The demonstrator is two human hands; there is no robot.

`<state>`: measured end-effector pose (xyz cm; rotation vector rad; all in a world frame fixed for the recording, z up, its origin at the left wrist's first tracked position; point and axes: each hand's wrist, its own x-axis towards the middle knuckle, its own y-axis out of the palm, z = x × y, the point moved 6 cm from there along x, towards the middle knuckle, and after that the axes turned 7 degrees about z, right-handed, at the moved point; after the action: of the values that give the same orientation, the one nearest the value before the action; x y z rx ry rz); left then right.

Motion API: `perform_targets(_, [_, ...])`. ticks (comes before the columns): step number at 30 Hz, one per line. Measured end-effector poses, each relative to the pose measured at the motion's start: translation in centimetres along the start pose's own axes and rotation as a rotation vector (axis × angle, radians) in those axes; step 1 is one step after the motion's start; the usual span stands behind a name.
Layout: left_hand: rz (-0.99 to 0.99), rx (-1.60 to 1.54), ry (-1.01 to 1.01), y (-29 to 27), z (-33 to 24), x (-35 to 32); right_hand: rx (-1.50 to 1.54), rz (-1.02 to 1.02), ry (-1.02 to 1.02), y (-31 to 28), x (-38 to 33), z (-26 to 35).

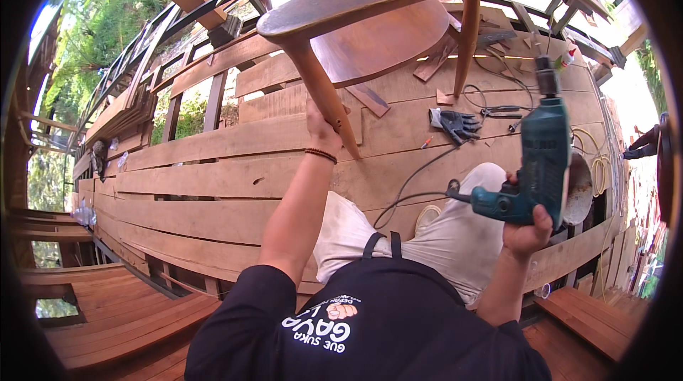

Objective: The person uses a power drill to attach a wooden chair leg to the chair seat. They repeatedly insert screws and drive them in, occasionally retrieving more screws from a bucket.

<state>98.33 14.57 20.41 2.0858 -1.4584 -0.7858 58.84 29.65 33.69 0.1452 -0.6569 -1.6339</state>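
A brown wooden chair with a broad, shiny seat and a curved top rail stands tilted in front of me. My left hand is closed around the lower part of one of its legs, where small dark holes show near the fingers. On the right, my right hand grips a teal corded power drill, held upright with its chuck pointing away from me. The drill stands apart from the chair. Its black cord loops over the planks by my knees.
Gaps run between the deck planks. A grey-black work glove, an orange-tipped marker-like stick and wood offcuts lie beyond my knees. A grey bucket-like container and coiled yellow hose are at right, near another person's dark sleeve.
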Motion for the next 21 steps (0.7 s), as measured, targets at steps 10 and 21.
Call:
perform_targets(10, [-0.142,0.5,0.018,-2.6,1.8,-5.0,0.06,0.079,0.438,-2.6,-2.2,-6.7])
perform_targets(21, [0.186,-0.063,-0.415,7.3,5.6,-15.4,-0.756,0.961,-0.129,5.6,-5.2,-8.0])
